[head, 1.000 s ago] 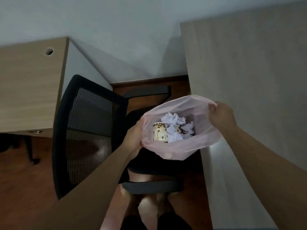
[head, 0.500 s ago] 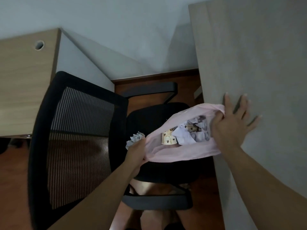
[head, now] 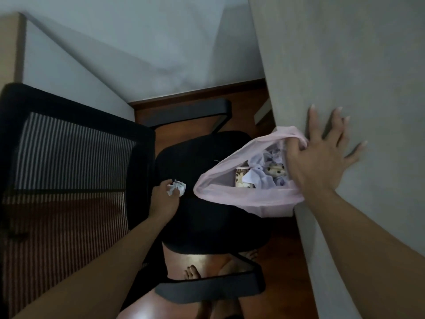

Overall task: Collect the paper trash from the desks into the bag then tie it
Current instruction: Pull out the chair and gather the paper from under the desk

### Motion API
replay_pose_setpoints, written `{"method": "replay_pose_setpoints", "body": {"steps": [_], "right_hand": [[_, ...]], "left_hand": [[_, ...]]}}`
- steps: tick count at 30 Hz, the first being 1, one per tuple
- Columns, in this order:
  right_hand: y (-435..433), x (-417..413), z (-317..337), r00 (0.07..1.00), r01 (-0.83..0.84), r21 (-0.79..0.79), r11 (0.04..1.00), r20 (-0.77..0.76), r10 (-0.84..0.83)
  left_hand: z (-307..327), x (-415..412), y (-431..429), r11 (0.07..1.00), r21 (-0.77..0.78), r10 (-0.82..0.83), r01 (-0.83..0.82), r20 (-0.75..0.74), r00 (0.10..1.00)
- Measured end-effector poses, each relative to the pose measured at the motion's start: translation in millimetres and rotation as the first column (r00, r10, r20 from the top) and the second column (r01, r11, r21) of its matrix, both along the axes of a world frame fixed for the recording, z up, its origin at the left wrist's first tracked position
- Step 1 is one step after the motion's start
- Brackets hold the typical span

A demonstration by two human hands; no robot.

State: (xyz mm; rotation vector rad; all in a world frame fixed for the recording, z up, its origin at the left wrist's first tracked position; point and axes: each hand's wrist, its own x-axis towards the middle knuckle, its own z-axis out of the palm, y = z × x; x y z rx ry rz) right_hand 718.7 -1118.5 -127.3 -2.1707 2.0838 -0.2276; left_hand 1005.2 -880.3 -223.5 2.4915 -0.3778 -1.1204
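Note:
A pink plastic bag [head: 243, 199] hangs open at the edge of the grey desk [head: 356, 65] on the right. Inside it lie crumpled white papers [head: 262, 162] and a spotted paper cup [head: 241, 178]. My right hand [head: 322, 160] hooks its thumb into the bag's rim while the fingers lie spread flat on the desk top. A small crumpled paper ball [head: 178, 186] sits on the black chair seat [head: 207, 226], left of the bag. My left hand [head: 164, 201] has its fingers closed around that ball, apart from the bag.
A black office chair with a mesh back [head: 69, 157] fills the left side, its armrests [head: 188, 111] in front of and behind the seat. A second wooden desk [head: 9, 47] shows at the far left. My bare feet [head: 193, 272] stand on the wooden floor below.
My left hand has let go of the bag's rim and moved left onto the paper ball on the seat. The right hand now pins the bag at the desk edge, fingers spread.

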Motion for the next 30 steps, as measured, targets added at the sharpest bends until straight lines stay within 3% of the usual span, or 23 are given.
{"method": "replay_pose_setpoints", "body": {"steps": [3,10,14,17,21,26,28,30], "right_hand": [[-0.3,0.8,0.2,1.0,0.003,-0.006,1.0,0.001,-0.003],[-1.1,-0.6,-4.2,1.0,-0.001,-0.017,1.0,-0.015,0.0],[-3.0,-0.1,-5.9,1.0,0.0,-0.028,1.0,-0.021,-0.001],[-4.4,0.1,-6.7,1.0,0.002,-0.039,0.999,-0.026,-0.003],[-3.8,1.6,-6.4,0.999,0.011,-0.041,0.999,-0.032,-0.012],[-4.2,3.3,-4.2,0.999,0.013,-0.023,1.0,-0.034,-0.014],[-4.3,3.5,-3.4,0.999,0.01,-0.017,1.0,-0.039,-0.011],[-4.4,3.4,-3.3,0.999,0.004,-0.013,1.0,-0.045,-0.005]], "left_hand": [[-34.7,-8.4,4.7,0.978,0.17,-0.137,0.118,0.105,0.985],[-102.1,-12.8,7.9,0.944,0.273,-0.241,0.186,0.186,0.952],[-116.3,-1.6,9.5,0.938,0.224,-0.318,0.263,0.256,0.913],[-108.8,3.8,5.2,0.958,0.079,-0.288,0.277,0.25,0.924],[-66.4,10.5,-12.2,0.976,-0.205,-0.037,0.074,0.181,0.983],[24.9,1.4,-50.8,0.833,-0.545,0.225,-0.095,0.178,0.958],[64.4,-17.5,-66.0,0.728,-0.682,0.186,-0.064,0.106,0.977],[88.1,-42.4,-77.0,0.652,-0.752,0.0,0.092,0.121,0.993]]}}
